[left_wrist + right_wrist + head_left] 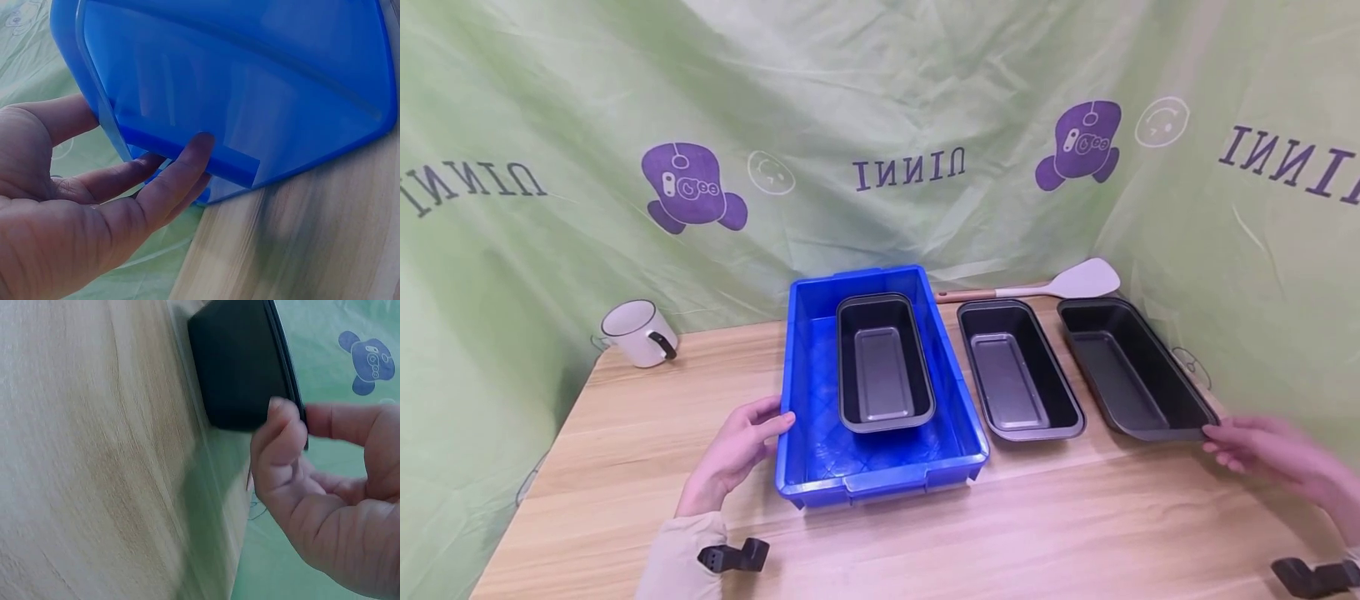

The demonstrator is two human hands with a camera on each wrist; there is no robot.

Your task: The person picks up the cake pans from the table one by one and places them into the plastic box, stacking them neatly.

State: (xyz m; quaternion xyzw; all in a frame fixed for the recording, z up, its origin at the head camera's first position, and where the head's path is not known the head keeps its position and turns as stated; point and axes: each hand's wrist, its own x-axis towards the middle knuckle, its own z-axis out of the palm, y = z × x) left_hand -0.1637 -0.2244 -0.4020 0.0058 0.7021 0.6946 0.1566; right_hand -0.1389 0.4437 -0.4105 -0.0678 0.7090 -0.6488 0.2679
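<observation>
At the left rim of a blue plastic bin [886, 479], my left hand [733, 454] grips the side, thumb over the edge. In the left wrist view its fingers [178, 175] curl against the bin's outer wall. Inside the bin lies a dark loaf pan [883, 375]. My right hand [1273, 450] pinches the near right corner of another dark loaf pan [1120, 379] at the far right. Its thumb and fingers meet across the rim in the right wrist view, where that pan's dark outer side [237, 369] shows. A third loaf pan [1011, 383] stands between that one and the bin.
A white mug [638, 337] with a black handle stands at the table's back left. Behind the pans lies a spatula [1086, 279] with a white head and wooden handle. Green printed cloth [865, 100] hangs along the back and sides of the wooden table [647, 425].
</observation>
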